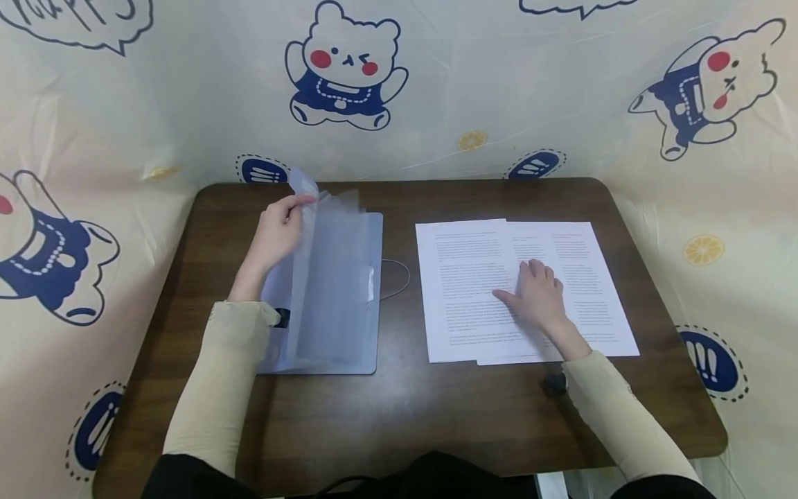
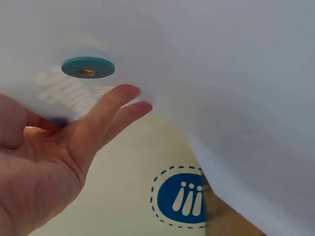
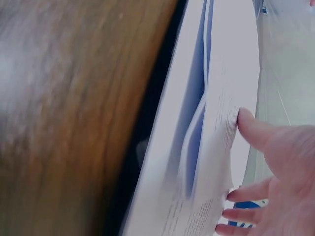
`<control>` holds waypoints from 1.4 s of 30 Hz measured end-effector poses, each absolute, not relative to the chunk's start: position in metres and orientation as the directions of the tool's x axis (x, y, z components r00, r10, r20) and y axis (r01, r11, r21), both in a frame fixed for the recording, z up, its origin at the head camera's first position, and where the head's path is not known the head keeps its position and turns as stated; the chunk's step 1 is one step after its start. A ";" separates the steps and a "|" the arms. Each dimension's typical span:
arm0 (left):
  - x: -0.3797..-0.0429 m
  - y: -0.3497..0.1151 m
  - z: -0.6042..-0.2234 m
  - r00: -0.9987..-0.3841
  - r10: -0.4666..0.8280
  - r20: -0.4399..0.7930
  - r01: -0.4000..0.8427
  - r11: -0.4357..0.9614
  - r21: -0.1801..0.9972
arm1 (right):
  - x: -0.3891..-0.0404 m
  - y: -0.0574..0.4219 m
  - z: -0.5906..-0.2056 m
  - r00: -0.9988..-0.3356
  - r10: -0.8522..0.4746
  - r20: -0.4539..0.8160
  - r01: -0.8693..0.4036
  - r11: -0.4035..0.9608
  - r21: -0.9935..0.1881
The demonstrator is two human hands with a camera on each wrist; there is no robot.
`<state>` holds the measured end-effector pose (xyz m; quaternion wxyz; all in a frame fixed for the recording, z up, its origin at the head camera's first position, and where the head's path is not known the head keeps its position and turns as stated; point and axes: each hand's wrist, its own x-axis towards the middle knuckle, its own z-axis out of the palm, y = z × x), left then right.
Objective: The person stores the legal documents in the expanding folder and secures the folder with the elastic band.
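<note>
A pale blue plastic folder (image 1: 378,305) lies on the left of the table, with translucent sleeves (image 1: 333,291) inside. My left hand (image 1: 276,232) pinches its raised cover near the top corner. In the left wrist view, a teal disc (image 2: 88,68) with a brass-coloured rivet sits on the cover, just above the fingertips. On the right lie printed sheets (image 1: 464,298), overlapping side by side. My right hand (image 1: 539,294) rests on them with its fingers spread. The right wrist view shows some paper edges (image 3: 197,132) bowed up and apart.
Brown wooden table (image 1: 411,416) with rounded corners. A thin cord loop (image 1: 408,277) sticks out from the folder's right side. A cloth (image 1: 449,83) printed with bears hangs behind and around the table. The person's dark clothing (image 1: 436,475) is at the front edge.
</note>
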<state>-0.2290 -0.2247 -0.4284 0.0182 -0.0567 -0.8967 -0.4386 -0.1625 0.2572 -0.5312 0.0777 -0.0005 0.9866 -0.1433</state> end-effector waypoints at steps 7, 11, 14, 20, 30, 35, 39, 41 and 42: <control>-0.226 -0.228 -0.423 -0.994 0.060 0.096 0.114 0.563 0.819 | -0.164 0.249 -0.533 -0.992 0.081 -0.095 0.111 0.925 -0.363; -0.226 -0.228 -0.423 -0.994 0.055 0.096 0.110 0.547 0.830 | -0.164 0.248 -0.535 -0.986 0.112 -0.121 0.155 0.879 -0.450; -0.225 -0.227 -0.424 -0.995 0.058 0.084 0.101 0.536 0.838 | -0.164 0.250 -0.535 -0.978 0.129 -0.162 0.196 0.832 -0.520; -0.224 -0.227 -0.425 -0.995 0.063 0.080 0.101 0.519 0.849 | -0.165 0.260 -0.533 -0.979 0.087 -0.185 0.186 0.755 -0.628; -0.226 -0.228 -0.430 -0.995 0.098 0.034 0.080 0.516 0.853 | -0.171 0.283 -0.513 -0.930 -0.034 -0.367 0.274 0.603 -0.750; -0.225 -0.227 -0.430 -0.993 0.118 0.004 0.064 0.513 0.856 | -0.166 0.290 -0.497 -0.919 -0.129 -0.372 0.268 0.485 -0.833; -0.224 -0.227 -0.428 -0.993 0.122 0.004 0.064 0.498 0.865 | -0.163 0.288 -0.483 -0.926 -0.150 -0.347 0.258 0.421 -0.870; -0.224 -0.227 -0.428 -0.992 0.123 0.003 0.064 0.495 0.867 | -0.161 0.287 -0.476 -0.929 -0.156 -0.335 0.254 0.389 -0.886; -0.224 -0.227 -0.428 -0.992 0.124 0.003 0.064 0.493 0.868 | -0.161 0.286 -0.472 -0.931 -0.161 -0.329 0.252 0.370 -0.894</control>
